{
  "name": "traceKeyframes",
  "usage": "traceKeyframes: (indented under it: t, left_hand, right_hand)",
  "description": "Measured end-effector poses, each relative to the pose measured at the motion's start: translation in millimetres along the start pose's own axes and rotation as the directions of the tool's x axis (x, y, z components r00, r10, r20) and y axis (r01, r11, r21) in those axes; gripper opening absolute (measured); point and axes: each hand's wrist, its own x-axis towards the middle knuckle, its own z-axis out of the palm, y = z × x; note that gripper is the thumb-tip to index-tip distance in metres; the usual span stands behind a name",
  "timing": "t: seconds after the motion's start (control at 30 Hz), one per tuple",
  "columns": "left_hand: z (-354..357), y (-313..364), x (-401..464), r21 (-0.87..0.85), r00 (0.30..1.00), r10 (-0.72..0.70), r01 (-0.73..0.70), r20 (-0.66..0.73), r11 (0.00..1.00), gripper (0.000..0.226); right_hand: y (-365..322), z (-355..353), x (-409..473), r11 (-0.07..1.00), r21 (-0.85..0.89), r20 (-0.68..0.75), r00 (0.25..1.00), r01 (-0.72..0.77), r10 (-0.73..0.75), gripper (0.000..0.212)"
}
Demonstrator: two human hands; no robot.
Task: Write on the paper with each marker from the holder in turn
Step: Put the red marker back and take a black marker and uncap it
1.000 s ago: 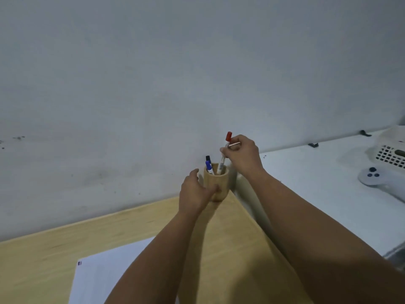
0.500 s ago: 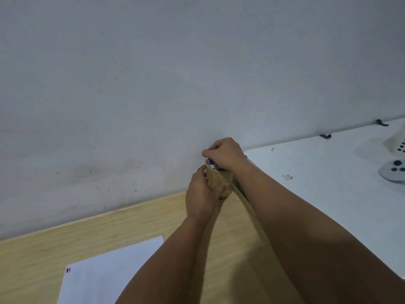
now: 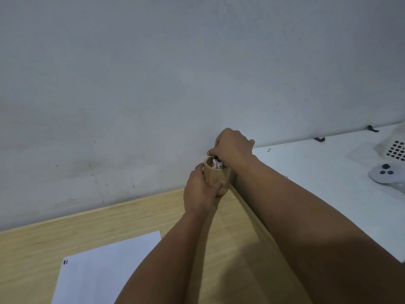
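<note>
A round wooden holder [image 3: 215,175] stands at the far right corner of the wooden desk, against the wall. My left hand [image 3: 200,193] wraps around its near side. My right hand [image 3: 233,148] is over its mouth, fingers pinched on the top of a blue-capped marker [image 3: 219,162] standing inside. Another white marker body [image 3: 214,163] shows beside it in the holder. The caps are mostly hidden under my fingers. A white sheet of paper [image 3: 103,268] lies flat on the desk at the lower left, with a small mark at its top left corner.
The wooden desk [image 3: 65,233] meets a grey wall behind. To the right is a white table [image 3: 317,172] carrying a white game controller [image 3: 385,175] and a white perforated basket [image 3: 394,148]. Two small dark clips [image 3: 320,139] sit at the wall edge.
The red-capped marker that my right hand held above the holder a second ago has gone down into it. My right hand now pinches the blue-capped marker. The left hand still holds the holder.
</note>
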Motion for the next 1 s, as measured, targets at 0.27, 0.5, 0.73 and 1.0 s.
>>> traceKeyframes:
  t: [0.27, 0.5, 0.73, 1.0]
  left_hand:
    - [-9, 7, -7, -0.011, 1.0, -0.024, 0.024, 0.013, 1.0, 0.085]
    - [-70, 33, -27, -0.002, 0.99, 0.065, -0.065, -0.129, 0.998, 0.059]
    - [-159, 79, -50, 0.042, 0.986, 0.134, -0.131, -0.096, 0.991, 0.059]
    - [-236, 113, -102, 0.068, 0.973, 0.156, -0.147, -0.168, 0.987, 0.018]
  right_hand:
    - [-3, -29, -5, 0.939, 0.32, -0.139, 0.986, 0.129, -0.088, 0.006]
    - [-26, -68, -38, 0.825, 0.503, -0.277, 0.952, 0.257, -0.127, 0.016]
    - [-72, -96, -117, 0.663, 0.667, -0.328, 0.933, 0.34, -0.148, 0.012]
    - [-105, -113, -191, 0.571, 0.793, -0.122, 0.974, 0.212, -0.191, 0.011]
